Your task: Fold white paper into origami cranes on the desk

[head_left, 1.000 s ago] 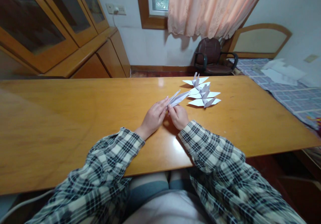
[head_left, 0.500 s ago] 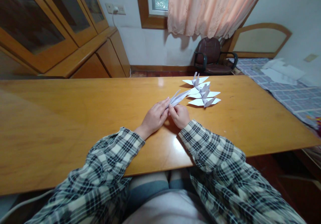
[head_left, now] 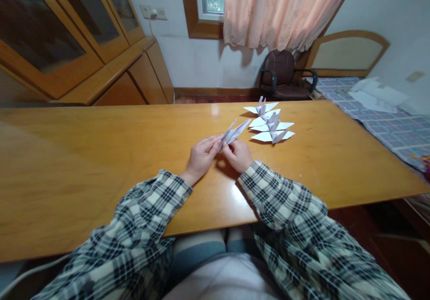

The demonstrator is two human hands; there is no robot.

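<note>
Between my two hands is a white folded paper crane (head_left: pixel 235 132), its pointed parts sticking up and to the right. My left hand (head_left: pixel 202 156) is closed on its left side, thumb and fingers pinching the paper. My right hand (head_left: pixel 239 154) grips its lower part with thumb and curled fingers. The fingers hide the crane's lower folds. Just beyond my right hand several finished-looking white paper cranes stand in a row with wings spread; the nearest crane (head_left: pixel 273 136) overlaps the ones behind it, and the farthest crane (head_left: pixel 261 108) is close to the table's far edge.
The wooden table (head_left: pixel 83 170) stretches wide to both sides. Beyond it stand a glass-door cabinet (head_left: pixel 110 67) at the left and a dark armchair (head_left: pixel 280 76). A bed with a checked cover (head_left: pixel 379 120) and white papers (head_left: pixel 376 96) lies at the right.
My left hand has shifted slightly left and down the paper crane. The crane's pointed parts stand a little farther apart. The row of cranes has not moved on the table.
</note>
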